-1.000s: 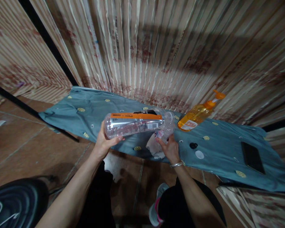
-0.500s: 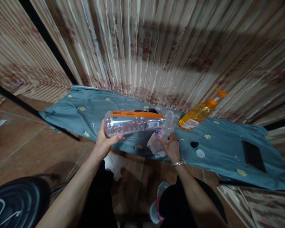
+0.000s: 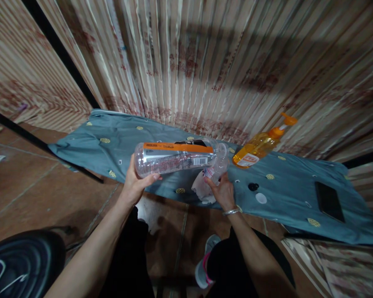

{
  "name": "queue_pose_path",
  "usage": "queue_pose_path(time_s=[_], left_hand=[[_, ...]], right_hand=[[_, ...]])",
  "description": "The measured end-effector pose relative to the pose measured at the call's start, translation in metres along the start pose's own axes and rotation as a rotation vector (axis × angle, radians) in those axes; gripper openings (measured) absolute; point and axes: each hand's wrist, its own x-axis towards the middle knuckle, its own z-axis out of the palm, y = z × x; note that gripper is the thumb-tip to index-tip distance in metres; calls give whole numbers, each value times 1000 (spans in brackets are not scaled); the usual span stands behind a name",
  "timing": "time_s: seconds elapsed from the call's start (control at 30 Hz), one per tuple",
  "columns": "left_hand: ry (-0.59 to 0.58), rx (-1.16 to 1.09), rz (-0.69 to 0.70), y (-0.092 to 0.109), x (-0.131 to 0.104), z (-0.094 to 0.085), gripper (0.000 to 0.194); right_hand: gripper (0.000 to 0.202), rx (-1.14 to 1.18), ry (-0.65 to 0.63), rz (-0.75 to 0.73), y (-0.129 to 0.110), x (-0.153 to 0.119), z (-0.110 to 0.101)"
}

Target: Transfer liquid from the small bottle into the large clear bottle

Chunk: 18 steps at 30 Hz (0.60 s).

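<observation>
My left hand is wrapped round the base of a large clear plastic bottle with an orange and silver label. The bottle lies nearly level, its neck pointing right. My right hand grips a smaller clear plastic bottle with a partly hidden label, just at the large bottle's neck. The two mouths appear to meet, but I cannot tell whether they touch. Beneath my right hand a crumpled pale cloth or tissue hangs near the edge of the cloth-covered surface. Whether my right fingers also hold it is unclear.
An orange pump bottle with yellow liquid stands right of the bottles. On the teal cloth lie a black cap, a white disc and a dark phone. A striped curtain hangs behind; a black stool stands lower left.
Both hands and bottles keep almost the same pose. The whole view has shifted slightly, so everything sits a little further left and up.
</observation>
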Motion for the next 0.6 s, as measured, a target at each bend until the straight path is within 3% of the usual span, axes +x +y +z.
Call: queue_pose_path(time_s=[0.6], left_hand=[[22,-9,17,3,0,4,83]], right_hand=[[76,-48,13,-26,1,0,3]])
